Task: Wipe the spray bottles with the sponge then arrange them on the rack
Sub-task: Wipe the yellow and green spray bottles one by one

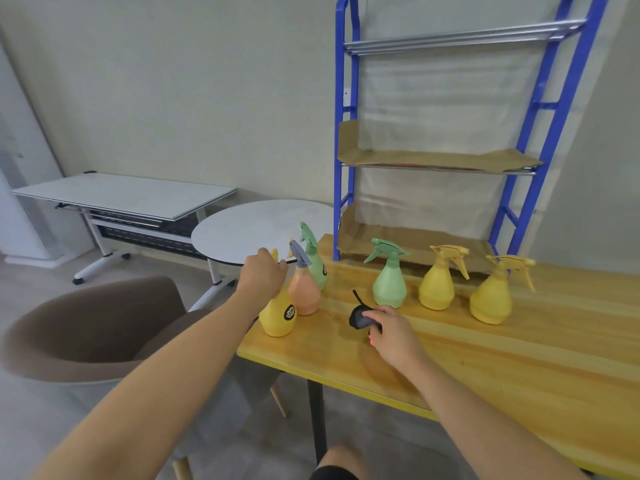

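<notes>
Several spray bottles stand on the wooden table [485,355]. My left hand [262,271] grips the neck of a yellow bottle [277,317] at the table's left corner. Behind it stand an orange bottle with a grey trigger [304,289] and a green bottle [317,261]. Further right stand another green bottle [389,282] and two yellow ones [438,282] [493,296]. My right hand [391,332] holds a dark sponge [358,317] on the tabletop. The blue rack [540,147] stands at the back of the table, its cardboard-lined shelves bare.
A round white table [242,230] stands just left of the wooden table. A brown chair [93,327] sits in front of it. A folding white desk [128,195] is by the wall further left.
</notes>
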`<action>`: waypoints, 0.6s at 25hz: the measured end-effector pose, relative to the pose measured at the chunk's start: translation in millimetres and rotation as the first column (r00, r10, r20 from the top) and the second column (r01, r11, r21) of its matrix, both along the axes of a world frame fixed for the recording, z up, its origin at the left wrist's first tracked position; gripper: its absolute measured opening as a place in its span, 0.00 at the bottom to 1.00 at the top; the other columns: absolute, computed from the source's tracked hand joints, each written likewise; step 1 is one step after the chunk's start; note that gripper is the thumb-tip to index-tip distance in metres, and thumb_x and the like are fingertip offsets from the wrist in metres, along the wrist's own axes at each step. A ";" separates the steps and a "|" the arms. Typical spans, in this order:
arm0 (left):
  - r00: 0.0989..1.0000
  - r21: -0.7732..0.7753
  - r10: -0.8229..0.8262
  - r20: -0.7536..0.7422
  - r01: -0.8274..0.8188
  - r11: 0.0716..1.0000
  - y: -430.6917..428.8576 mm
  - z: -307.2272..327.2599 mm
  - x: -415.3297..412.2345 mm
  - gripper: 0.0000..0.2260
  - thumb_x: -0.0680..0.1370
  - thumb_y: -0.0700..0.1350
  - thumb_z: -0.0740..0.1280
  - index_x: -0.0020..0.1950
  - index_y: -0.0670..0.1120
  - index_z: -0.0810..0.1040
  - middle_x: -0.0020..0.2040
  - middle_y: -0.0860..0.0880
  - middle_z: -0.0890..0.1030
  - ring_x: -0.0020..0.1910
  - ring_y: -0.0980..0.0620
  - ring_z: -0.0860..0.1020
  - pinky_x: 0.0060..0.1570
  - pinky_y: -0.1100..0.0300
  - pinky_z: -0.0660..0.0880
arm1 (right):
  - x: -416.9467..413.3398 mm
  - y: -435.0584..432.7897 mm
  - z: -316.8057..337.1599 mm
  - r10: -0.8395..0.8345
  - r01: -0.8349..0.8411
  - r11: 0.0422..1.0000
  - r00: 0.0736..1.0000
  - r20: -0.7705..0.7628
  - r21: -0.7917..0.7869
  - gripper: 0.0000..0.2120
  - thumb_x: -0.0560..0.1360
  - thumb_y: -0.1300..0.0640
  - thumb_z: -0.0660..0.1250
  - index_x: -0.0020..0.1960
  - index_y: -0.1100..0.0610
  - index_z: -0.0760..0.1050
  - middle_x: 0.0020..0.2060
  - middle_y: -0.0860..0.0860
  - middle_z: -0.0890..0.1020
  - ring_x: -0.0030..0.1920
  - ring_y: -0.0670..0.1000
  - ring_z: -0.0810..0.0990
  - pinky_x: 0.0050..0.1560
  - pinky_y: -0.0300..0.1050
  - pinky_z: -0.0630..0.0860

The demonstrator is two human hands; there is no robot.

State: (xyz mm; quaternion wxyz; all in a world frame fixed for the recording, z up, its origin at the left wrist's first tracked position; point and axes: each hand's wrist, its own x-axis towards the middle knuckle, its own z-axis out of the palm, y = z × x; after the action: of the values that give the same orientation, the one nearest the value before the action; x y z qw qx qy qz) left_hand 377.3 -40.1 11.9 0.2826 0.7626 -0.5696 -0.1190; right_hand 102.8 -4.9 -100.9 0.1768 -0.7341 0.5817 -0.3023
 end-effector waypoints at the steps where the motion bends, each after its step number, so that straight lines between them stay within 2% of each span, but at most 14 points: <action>1: 0.999 0.002 0.011 0.037 -0.011 1.000 3.1 1.1 -1.8 0.22 0.81 0.58 0.60 0.62 0.39 0.70 0.54 0.40 0.78 0.51 0.37 0.80 0.47 0.49 0.76 | -3.6 -0.3 2.6 -0.008 0.007 1.000 1.000 -0.009 -0.010 0.17 0.79 0.64 0.63 0.65 0.54 0.79 0.60 0.47 0.77 0.54 0.50 0.79 0.59 0.49 0.78; 3: 0.966 -0.064 0.077 0.248 -0.062 0.996 12.4 3.2 -5.6 0.27 0.81 0.63 0.57 0.65 0.40 0.70 0.57 0.40 0.74 0.54 0.37 0.76 0.49 0.49 0.70 | -11.7 1.7 8.0 -0.026 0.026 0.999 1.000 -0.008 -0.024 0.17 0.79 0.65 0.63 0.65 0.56 0.79 0.59 0.49 0.78 0.56 0.50 0.79 0.59 0.45 0.76; 4: 0.917 -0.131 0.102 0.385 -0.056 0.990 18.0 5.5 -10.2 0.27 0.81 0.63 0.56 0.64 0.40 0.70 0.56 0.40 0.74 0.53 0.38 0.74 0.50 0.50 0.70 | -16.6 3.0 10.6 -0.039 0.039 0.999 0.999 0.001 -0.022 0.17 0.79 0.64 0.63 0.65 0.56 0.79 0.59 0.49 0.79 0.56 0.50 0.79 0.58 0.42 0.75; 6: 0.836 -0.283 0.093 0.541 0.076 0.956 25.3 10.3 -26.8 0.23 0.81 0.60 0.57 0.61 0.41 0.73 0.53 0.42 0.74 0.52 0.41 0.71 0.51 0.50 0.70 | -29.2 8.9 17.2 -0.073 0.074 0.997 0.997 0.018 -0.017 0.17 0.80 0.64 0.63 0.67 0.56 0.78 0.60 0.49 0.79 0.56 0.49 0.78 0.54 0.36 0.71; 8: 0.814 -0.335 -0.007 0.581 0.248 0.909 25.6 12.7 -56.9 0.19 0.81 0.58 0.58 0.61 0.44 0.75 0.54 0.45 0.75 0.53 0.42 0.71 0.54 0.50 0.72 | -49.3 18.2 22.9 -0.120 0.120 0.993 0.992 0.038 -0.004 0.18 0.80 0.63 0.62 0.68 0.56 0.76 0.62 0.50 0.78 0.53 0.46 0.76 0.47 0.26 0.68; 11: 0.807 -0.307 -0.215 0.551 0.435 0.846 17.6 13.6 -118.9 0.15 0.82 0.54 0.58 0.60 0.46 0.75 0.56 0.47 0.75 0.56 0.44 0.70 0.60 0.48 0.72 | -91.5 33.4 30.2 -0.207 0.207 0.978 0.977 0.050 -0.009 0.18 0.81 0.64 0.62 0.69 0.57 0.75 0.62 0.52 0.78 0.45 0.45 0.75 0.42 0.20 0.69; 13: 0.788 -0.309 -0.316 0.528 0.525 0.793 7.7 11.0 -160.3 0.13 0.82 0.53 0.60 0.57 0.46 0.76 0.54 0.48 0.75 0.55 0.45 0.71 0.59 0.49 0.72 | -122.6 42.0 35.9 -0.264 0.265 0.964 0.963 0.058 -0.012 0.17 0.81 0.63 0.62 0.68 0.57 0.76 0.61 0.52 0.79 0.46 0.46 0.77 0.43 0.24 0.69; 15: 0.742 -0.310 -0.413 0.529 0.621 0.719 -4.5 10.3 -211.6 0.11 0.82 0.51 0.61 0.56 0.46 0.78 0.53 0.48 0.76 0.54 0.45 0.72 0.57 0.50 0.73 | -164.1 46.7 39.2 -0.341 0.342 0.940 0.937 0.072 -0.006 0.15 0.81 0.60 0.62 0.66 0.57 0.77 0.59 0.51 0.80 0.54 0.49 0.78 0.50 0.32 0.68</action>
State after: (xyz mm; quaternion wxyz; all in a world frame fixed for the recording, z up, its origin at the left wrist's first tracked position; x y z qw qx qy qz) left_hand 165.7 -44.7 22.2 0.2810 0.4819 -0.8221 0.1141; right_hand -61.2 41.7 -61.8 0.1352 -0.6125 0.6910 -0.3592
